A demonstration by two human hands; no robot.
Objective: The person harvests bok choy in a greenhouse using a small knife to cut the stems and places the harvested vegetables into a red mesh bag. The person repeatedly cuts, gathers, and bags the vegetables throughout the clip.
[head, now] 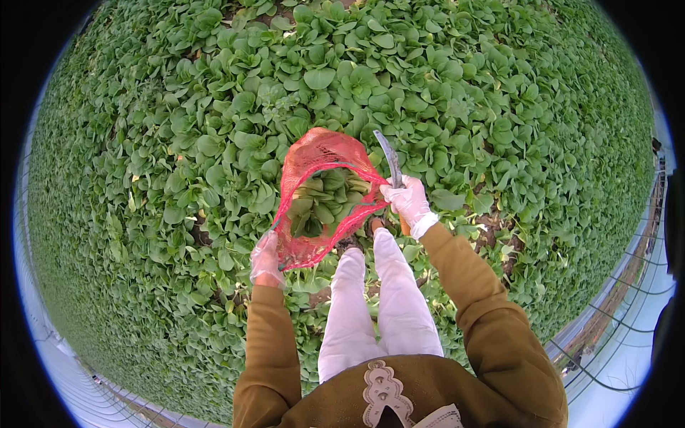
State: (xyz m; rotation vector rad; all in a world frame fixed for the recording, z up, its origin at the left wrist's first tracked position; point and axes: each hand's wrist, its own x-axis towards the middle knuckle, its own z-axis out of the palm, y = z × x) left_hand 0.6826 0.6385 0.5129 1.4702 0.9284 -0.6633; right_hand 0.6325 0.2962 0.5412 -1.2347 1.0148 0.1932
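A red mesh bag [326, 143] hangs between my hands with its mouth spread wide. Cut leafy greens [327, 195] lie inside it. My left hand [266, 259], in a clear plastic glove, grips the bag's rim at the lower left. On the other side, my gloved right hand [408, 202] pinches the rim and also holds a sickle. The sickle's curved metal blade [389, 158] points up and away from me, and its orange handle [404, 226] shows below the fist.
Dense leafy green plants [358, 83] surround me on all sides. Bare soil [489, 230] shows in patches at the right. My legs [353, 315] are just below the bag. Curved greenhouse framing [623, 315] and plastic film stand along the right edge.
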